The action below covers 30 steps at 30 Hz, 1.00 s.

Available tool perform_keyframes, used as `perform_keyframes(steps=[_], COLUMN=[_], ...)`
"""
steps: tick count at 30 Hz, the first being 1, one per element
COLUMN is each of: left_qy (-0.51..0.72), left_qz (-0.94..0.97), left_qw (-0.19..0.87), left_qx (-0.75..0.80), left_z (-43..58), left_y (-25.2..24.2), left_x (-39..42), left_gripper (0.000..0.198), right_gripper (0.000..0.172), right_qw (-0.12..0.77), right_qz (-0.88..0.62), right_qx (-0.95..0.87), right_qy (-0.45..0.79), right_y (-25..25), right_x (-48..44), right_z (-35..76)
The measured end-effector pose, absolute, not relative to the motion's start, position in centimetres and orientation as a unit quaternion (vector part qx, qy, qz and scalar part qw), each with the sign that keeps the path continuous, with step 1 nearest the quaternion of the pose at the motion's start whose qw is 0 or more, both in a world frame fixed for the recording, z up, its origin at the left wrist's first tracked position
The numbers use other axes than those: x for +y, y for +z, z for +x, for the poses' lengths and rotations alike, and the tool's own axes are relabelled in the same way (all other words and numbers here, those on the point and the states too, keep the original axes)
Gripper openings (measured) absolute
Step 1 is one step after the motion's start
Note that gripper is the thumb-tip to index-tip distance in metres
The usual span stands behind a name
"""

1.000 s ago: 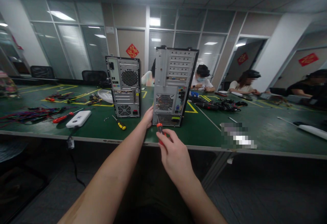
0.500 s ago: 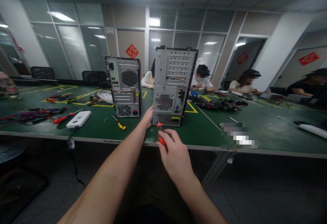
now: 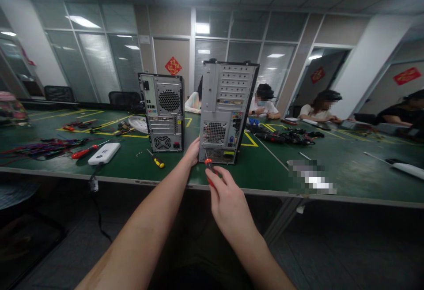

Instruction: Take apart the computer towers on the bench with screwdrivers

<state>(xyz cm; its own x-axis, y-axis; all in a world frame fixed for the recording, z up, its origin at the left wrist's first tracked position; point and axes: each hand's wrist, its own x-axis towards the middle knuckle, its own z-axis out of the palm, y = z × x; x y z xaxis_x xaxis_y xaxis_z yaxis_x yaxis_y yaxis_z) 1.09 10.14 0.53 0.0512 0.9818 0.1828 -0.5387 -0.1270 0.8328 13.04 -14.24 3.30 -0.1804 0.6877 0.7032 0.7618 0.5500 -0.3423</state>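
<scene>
My right hand (image 3: 228, 193) is closed around the red and black handle of a screwdriver (image 3: 208, 163). Its thin shaft points up at the lower left of a tall computer tower's back panel (image 3: 225, 82), near the vented plate; whether the tip touches a screw is too small to tell. My left hand (image 3: 193, 152) rests against the tower's lower left side, its fingers mostly hidden. A smaller black computer tower (image 3: 164, 118) stands upright to the left, also back side towards me. Between it and me lies a yellow and black screwdriver (image 3: 157, 160).
On the green table (image 3: 132, 171) at left lie a white power bank (image 3: 104, 153), a red screwdriver (image 3: 84, 152), and bundled wires (image 3: 46, 148). A white round basket (image 3: 138, 123) sits behind. Black cables (image 3: 294, 136) lie to the right. Several people sit across the table.
The view has shifted slightly, so the scene sits a little further right. My right hand has turned slightly on the screwdriver's handle. Both towers stand where they were.
</scene>
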Motion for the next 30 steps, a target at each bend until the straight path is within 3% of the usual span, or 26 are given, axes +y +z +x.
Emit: perform_keyframes(steps=[8,14,19,30], left_qy=[0.627,0.627,0.624,0.632], left_qz=[0.404,0.399,0.407,0.406], left_qw=[0.61,0.608,0.609,0.601], left_qx=[0.268,0.279,0.273,0.274], left_z=[1.05,1.08,0.97,0.98], left_y=[0.59,0.71,0.69,0.42], left_x=[10.02,9.86,9.98,10.1], left_gripper=[0.04,0.047,0.043,0.042], right_gripper=[0.034,0.044,0.032,0.039], right_qw=[0.448,0.433,0.443,0.411], right_qz=[-0.494,-0.468,-0.497,-0.466], right_qx=[-0.745,-0.766,-0.745,-0.78], right_qy=[-0.018,-0.081,-0.037,-0.074], right_y=[3.11,3.05,3.35,3.14], right_x=[-13.84,-13.81,-13.89,-13.87], right_z=[12.83,13.23,13.01,13.0])
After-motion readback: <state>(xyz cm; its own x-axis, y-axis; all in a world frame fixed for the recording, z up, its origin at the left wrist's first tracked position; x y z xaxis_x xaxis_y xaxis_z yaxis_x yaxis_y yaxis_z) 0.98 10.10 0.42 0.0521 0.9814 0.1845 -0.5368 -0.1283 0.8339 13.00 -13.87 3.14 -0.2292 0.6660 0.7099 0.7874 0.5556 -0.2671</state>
